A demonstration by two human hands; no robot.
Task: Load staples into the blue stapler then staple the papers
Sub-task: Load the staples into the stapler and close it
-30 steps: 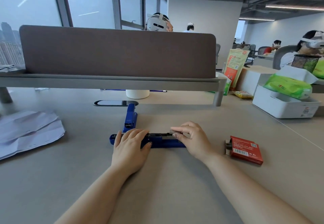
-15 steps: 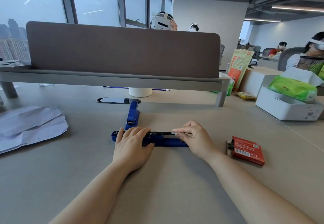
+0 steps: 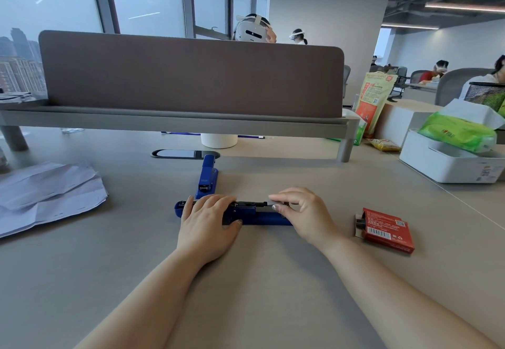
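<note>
While the left hand lies over the left part of the blue stapler, fingers bent across the top and thumb against the near side so that it grips the body, the right hand is closed in a pinch. Its thumb and forefinger hold a short silver strip of staples just above the open magazine. Whether the strip already touches the channel, I cannot tell. The stapler lies crosswise on the grey table, directly in front of the person, and its blue cover is swung open and points away from the person. To the right of the right hand, near but apart, lies a red staple box with its left end open. The papers, creased, lie well apart at the left. Behind stands a brown divider panel, and a white box is at the far right.
</note>
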